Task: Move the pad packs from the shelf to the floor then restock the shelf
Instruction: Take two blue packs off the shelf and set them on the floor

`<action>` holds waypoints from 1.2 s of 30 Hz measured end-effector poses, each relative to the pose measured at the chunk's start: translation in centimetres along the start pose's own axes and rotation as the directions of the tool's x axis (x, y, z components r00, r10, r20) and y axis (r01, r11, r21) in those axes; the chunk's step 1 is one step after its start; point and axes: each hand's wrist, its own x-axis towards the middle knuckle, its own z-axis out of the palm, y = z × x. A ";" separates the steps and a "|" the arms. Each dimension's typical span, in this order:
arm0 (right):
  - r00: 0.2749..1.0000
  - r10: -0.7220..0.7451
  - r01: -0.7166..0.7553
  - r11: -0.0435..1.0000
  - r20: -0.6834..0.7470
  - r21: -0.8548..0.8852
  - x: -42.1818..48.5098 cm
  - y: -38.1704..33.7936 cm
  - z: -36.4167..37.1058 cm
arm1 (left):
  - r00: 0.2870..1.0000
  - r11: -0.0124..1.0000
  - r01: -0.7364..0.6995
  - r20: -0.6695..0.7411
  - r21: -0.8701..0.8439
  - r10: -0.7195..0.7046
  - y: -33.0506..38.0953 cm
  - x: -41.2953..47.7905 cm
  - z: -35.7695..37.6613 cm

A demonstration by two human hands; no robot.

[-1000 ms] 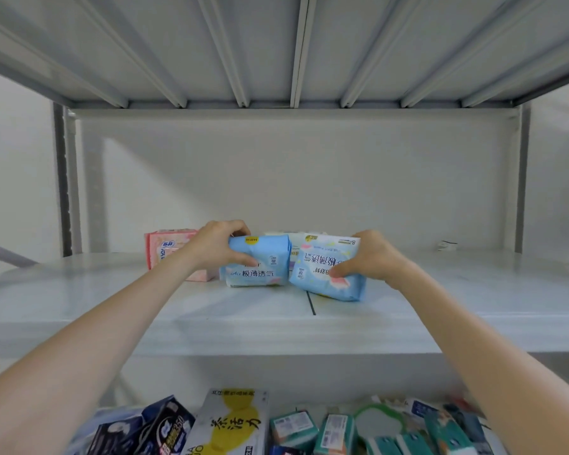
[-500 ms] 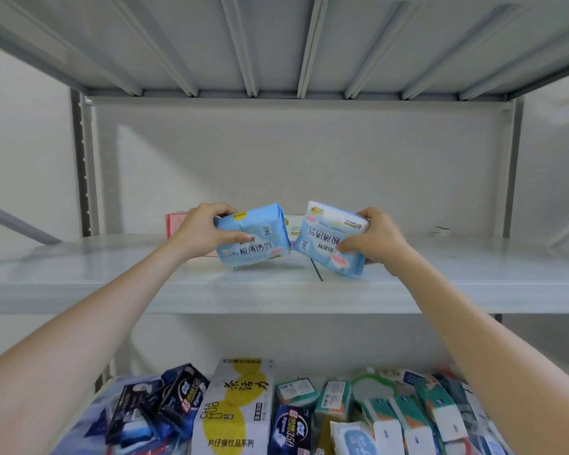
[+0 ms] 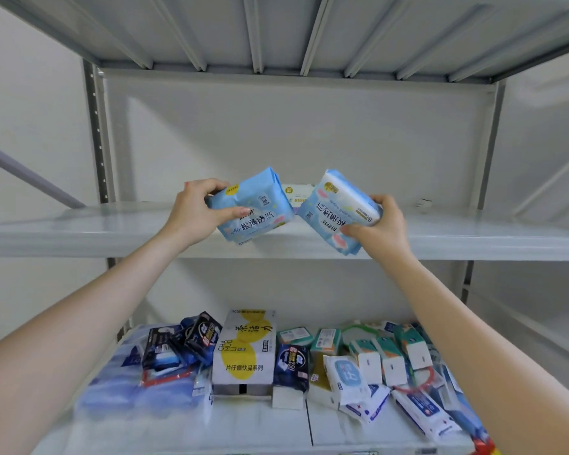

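Above the grey shelf [image 3: 79, 231] at mid-frame, the left hand [image 3: 191, 215] grasps a blue pack [image 3: 253, 208] and the right hand [image 3: 381, 231] a white-topped pack [image 3: 335, 211], both tilted, likely floor-bound.

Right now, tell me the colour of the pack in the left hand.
The pack is light blue with a yellow tag; head view.

One wide-angle head camera faces the shelving [image 3: 293, 133] head-on, close behind the left hand [image 3: 194, 215] and right hand [image 3: 380, 231]. It sits level with the grips, just above the middle shelf [image 3: 79, 233] beneath them, so the upper shelf [image 3: 276, 27] shows from underneath and the lower shelf [image 3: 260, 431] from above.
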 end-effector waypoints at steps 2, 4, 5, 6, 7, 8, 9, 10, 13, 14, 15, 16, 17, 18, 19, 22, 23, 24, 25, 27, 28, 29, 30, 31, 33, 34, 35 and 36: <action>1.000 -0.008 0.007 1.000 0.017 0.001 -1.5 -0.1 -0.8 | 1.000 1.000 -0.004 0.014 0.002 0.004 0.9 -1.5 0.0; 0.999 0.000 0.001 1.000 0.036 -0.006 -2.9 -0.2 -1.8 | 1.000 0.999 0.027 0.012 -0.019 -0.026 1.7 -3.3 0.0; 0.999 0.005 -0.005 1.000 0.049 -0.010 -3.6 -0.1 -2.2 | 0.999 0.999 0.033 0.016 -0.023 -0.033 2.3 -4.3 0.1; 0.998 0.012 -0.011 1.000 0.061 -0.015 -4.3 -0.1 -2.8 | 0.999 0.999 0.034 0.021 -0.014 -0.033 2.8 -5.4 0.3; 0.997 0.019 -0.017 1.000 0.073 -0.023 -5.1 0.0 -3.4 | 0.999 0.999 0.042 0.024 0.004 -0.042 3.2 -6.4 0.5; 0.996 0.027 -0.025 0.999 0.083 -0.031 -5.9 0.2 -4.0 | 0.998 0.998 0.061 0.024 0.020 -0.061 3.6 -7.5 0.7; 0.995 0.039 -0.035 0.999 0.093 -0.039 -6.8 0.4 -4.7 | 0.996 0.996 0.086 0.024 0.033 -0.086 4.0 -8.6 0.9; 0.993 0.055 -0.050 0.998 0.103 -0.048 -7.7 0.7 -5.3 | 0.993 0.993 0.114 0.030 0.041 -0.116 4.3 -9.8 1.2; 0.987 0.097 -0.086 0.993 0.131 -0.087 -10.8 2.5 -7.4 | 0.976 0.979 0.197 0.083 0.051 -0.201 4.8 -14.1 2.6; 0.984 0.116 -0.103 0.989 0.136 -0.103 -12.1 3.3 -8.0 | 0.969 0.974 0.221 0.099 0.057 -0.226 5.0 -15.7 3.3; 0.980 0.142 -0.126 0.985 0.140 -0.119 -13.4 4.1 -8.6 | 0.961 0.968 0.245 0.113 0.059 -0.251 5.1 -17.4 4.1; 0.974 0.174 -0.154 0.979 0.147 -0.134 -14.8 5.1 -9.2 | 0.952 0.960 0.274 0.127 0.058 -0.279 5.2 -19.0 4.8; 0.966 0.208 -0.186 0.972 0.156 -0.146 -16.2 6.1 -9.7 | 0.941 0.952 0.301 0.141 0.061 -0.307 5.1 -20.6 5.6; 0.957 0.239 -0.215 0.965 0.162 -0.152 -17.5 7.1 -10.2 | 0.931 0.944 0.323 0.158 0.068 -0.330 4.9 -22.2 6.4; 0.950 0.264 -0.239 0.958 0.167 -0.156 -18.8 8.2 -10.7 | 0.921 0.937 0.339 0.176 0.079 -0.348 4.7 -23.7 7.1; 0.930 0.323 -0.288 0.938 0.179 -0.195 -22.6 11.5 -12.0 | 0.889 0.919 0.371 0.236 0.131 -0.392 3.8 -28.0 9.4; 0.921 0.342 -0.303 0.930 0.186 -0.208 -23.8 12.6 -12.3 | 0.878 0.913 0.379 0.254 0.147 -0.406 3.4 -29.4 10.1; 0.912 0.362 -0.320 0.922 0.193 -0.216 -25.1 13.8 -12.6 | 0.866 0.907 0.391 0.272 0.154 -0.419 2.9 -30.8 10.8; 0.901 0.386 -0.342 0.913 0.198 -0.222 -26.3 14.9 -13.0 | 0.853 0.900 0.405 0.289 0.159 -0.435 2.5 -32.1 11.4; 0.871 0.449 -0.399 0.883 0.199 -0.247 -28.8 17.1 -13.6 | 0.820 0.882 0.437 0.325 0.177 -0.471 1.5 -34.8 12.6; 0.852 0.485 -0.429 0.864 0.200 -0.264 -30.1 18.1 -13.9 | 0.800 0.870 0.458 0.342 0.183 -0.493 1.0 -36.2 13.3; 0.835 0.514 -0.455 0.846 0.197 -0.278 -31.3 19.2 -14.1 | 0.779 0.858 0.480 0.359 0.185 -0.514 0.5 -37.5 13.9; 0.823 0.535 -0.473 0.831 0.191 -0.292 -32.6 20.2 -14.3 | 0.759 0.844 0.503 0.373 0.187 -0.534 -0.1 -38.9 14.6; 0.814 0.552 -0.484 0.818 0.184 -0.311 -34.0 21.2 -14.6 | 0.738 0.831 0.522 0.387 0.191 -0.552 -0.5 -40.3 15.3; 0.789 0.588 -0.509 0.788 0.178 -0.346 -36.6 23.3 -15.1 | 0.697 0.812 0.546 0.425 0.206 -0.577 -1.5 -42.9 16.7; 0.772 0.611 -0.528 0.770 0.176 -0.357 -37.8 24.3 -15.3 | 0.674 0.803 0.556 0.448 0.215 -0.587 -2.0 -44.2 17.3; 0.750 0.638 -0.552 0.749 0.173 -0.366 -39.0 25.4 -15.6 | 0.649 0.792 0.565 0.467 0.232 -0.600 -2.5 -45.4 18.0; 0.725 0.668 -0.581 0.724 0.168 -0.372 -40.2 26.4 -15.9 | 0.626 0.783 0.567 0.483 0.256 -0.612 -3.0 -46.6 18.8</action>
